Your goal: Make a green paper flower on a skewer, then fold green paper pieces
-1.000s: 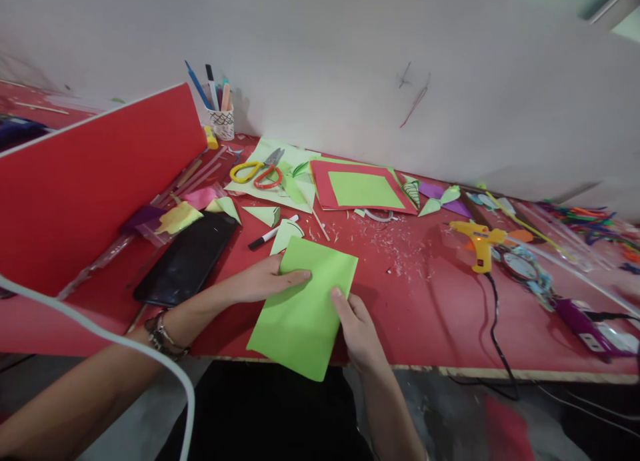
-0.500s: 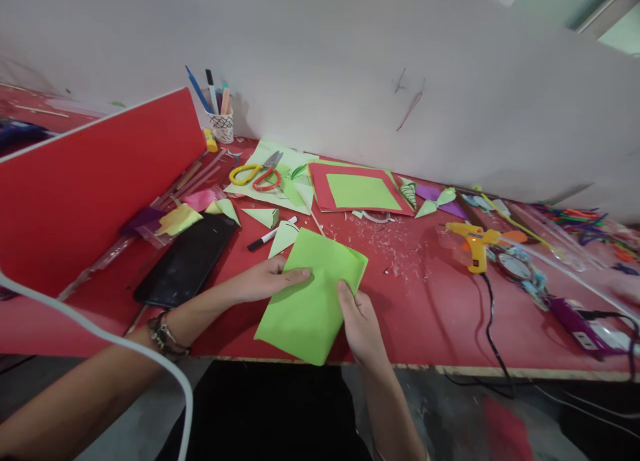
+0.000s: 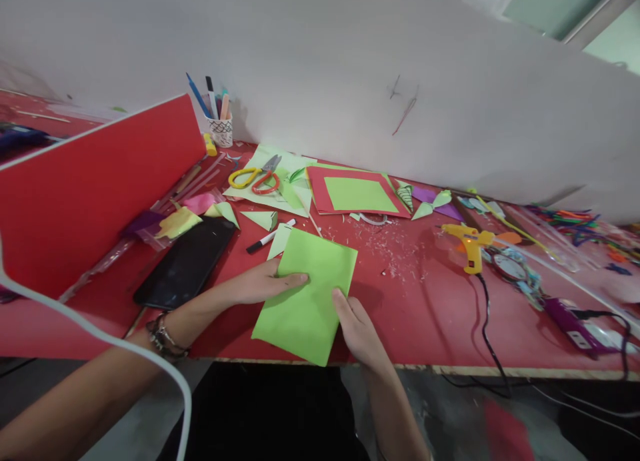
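Between both hands I hold a bright green sheet of paper (image 3: 310, 314), tilted over the table's front edge. My left hand (image 3: 263, 281) grips its left side, thumb on top and the other fingers hidden beneath. On the right side, my right hand (image 3: 357, 324) pinches the edge with its thumb on top. A black-capped marker (image 3: 270, 237) and a pale green paper piece (image 3: 281, 239) lie just behind the sheet. To the left of my left hand rests a black phone (image 3: 187, 264).
Scissors (image 3: 257, 174) lie on pale paper at the back, beside red and green sheets (image 3: 360, 193). A yellow glue gun (image 3: 470, 244) with a cord stands at right, near a purple power strip (image 3: 570, 324). A red board (image 3: 100, 187) rises at left; a pen cup (image 3: 221, 131) stands behind.
The green sheet's lifted right corner now lies flatter. My right hand has shifted slightly left and down along its edge. The left hand has barely moved.
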A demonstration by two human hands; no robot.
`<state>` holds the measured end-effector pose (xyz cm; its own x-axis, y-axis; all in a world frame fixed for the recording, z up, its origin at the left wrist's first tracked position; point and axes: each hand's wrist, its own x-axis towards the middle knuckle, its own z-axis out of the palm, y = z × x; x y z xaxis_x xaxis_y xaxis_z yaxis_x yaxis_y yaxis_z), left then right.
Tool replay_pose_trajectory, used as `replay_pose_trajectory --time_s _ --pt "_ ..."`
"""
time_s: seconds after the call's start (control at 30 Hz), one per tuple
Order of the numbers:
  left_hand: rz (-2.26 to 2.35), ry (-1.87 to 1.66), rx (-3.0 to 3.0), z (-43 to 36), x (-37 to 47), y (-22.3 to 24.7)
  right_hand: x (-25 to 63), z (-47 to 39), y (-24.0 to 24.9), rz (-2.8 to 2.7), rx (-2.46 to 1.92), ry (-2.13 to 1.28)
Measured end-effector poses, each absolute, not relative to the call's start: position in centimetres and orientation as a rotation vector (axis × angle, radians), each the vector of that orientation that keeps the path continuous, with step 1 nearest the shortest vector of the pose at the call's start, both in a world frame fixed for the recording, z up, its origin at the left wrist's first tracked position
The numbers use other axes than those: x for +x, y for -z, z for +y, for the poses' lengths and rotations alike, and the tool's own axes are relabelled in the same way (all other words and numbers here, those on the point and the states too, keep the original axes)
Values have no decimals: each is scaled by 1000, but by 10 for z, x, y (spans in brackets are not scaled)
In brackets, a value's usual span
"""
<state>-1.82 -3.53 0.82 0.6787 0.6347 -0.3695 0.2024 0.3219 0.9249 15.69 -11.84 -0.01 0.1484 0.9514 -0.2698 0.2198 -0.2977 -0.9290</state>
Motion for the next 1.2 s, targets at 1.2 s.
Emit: replay_pose_trajectory --time_s 1.2 --pt "889 -404 1180 -33 -20 -7 163 -109 8 -1404 -1487 -1303"
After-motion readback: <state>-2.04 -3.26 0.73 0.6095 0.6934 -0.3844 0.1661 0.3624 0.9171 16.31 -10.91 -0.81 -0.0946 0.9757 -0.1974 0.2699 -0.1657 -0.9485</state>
